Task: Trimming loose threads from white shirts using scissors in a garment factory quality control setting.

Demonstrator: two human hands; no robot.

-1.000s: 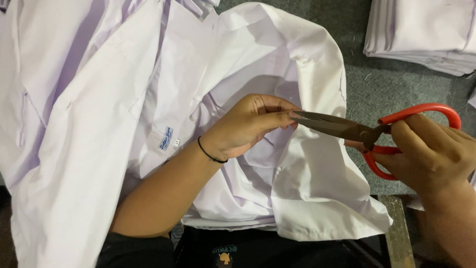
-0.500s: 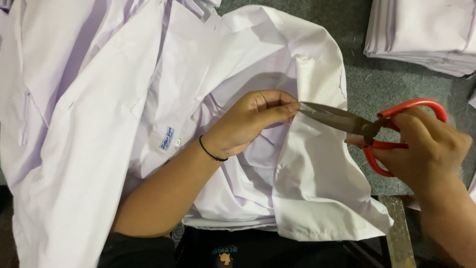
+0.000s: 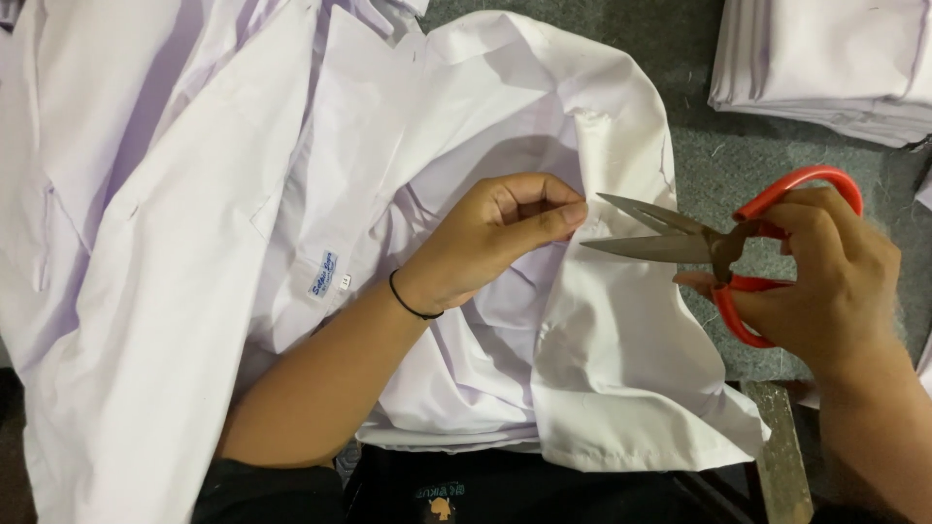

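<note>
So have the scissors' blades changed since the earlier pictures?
Yes. The scissors were shut a second ago; now the blades are parted, tips beside the left hand pinching the white shirt.

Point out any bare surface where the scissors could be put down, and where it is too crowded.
One bare patch of grey surface lies between the white shirt, the folded stack at upper right and the right hand with the red-handled scissors. The left and centre are crowded: shirts cover everything around the left hand.
</note>
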